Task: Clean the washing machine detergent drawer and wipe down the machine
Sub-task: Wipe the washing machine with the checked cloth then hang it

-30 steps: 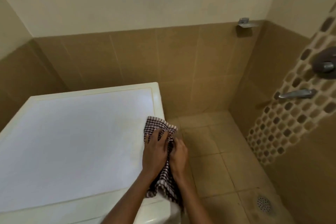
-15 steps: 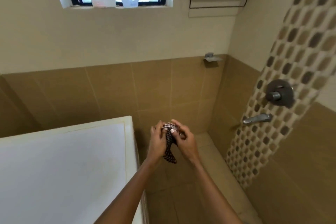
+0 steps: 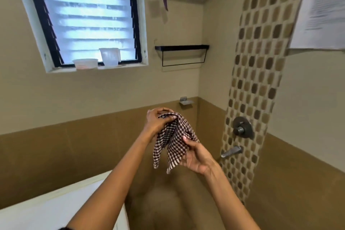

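Head view. Both hands hold a checked cloth (image 3: 172,140) in the air, above and to the right of the washing machine (image 3: 56,209), clear of its white top. The left hand (image 3: 155,120) pinches the bunched upper edge of the cloth between thumb and fingertips. The right hand (image 3: 196,157) grips the cloth's right side lower down, thumb pressed onto the fabric and fingers curled behind it. The remaining fabric hangs loose below the hands in two drooping corners.

Handling, as a judgement: the cloth appears light, soft and limp, with no stiffness of its own. It folds wherever it is not supported. Take hold at an edge or corner with each hand to spread it, or gather it into a pad in one palm for wiping. Whether it is wet or dry cannot be told.

Hidden or unclear: only the back right corner of the washing machine top shows; its front, door and detergent drawer lie outside the frame. The right hand's fingers are concealed behind the cloth. Two pale containers (image 3: 110,59) stand on the window sill, high above the washing machine; their contents cannot be made out.
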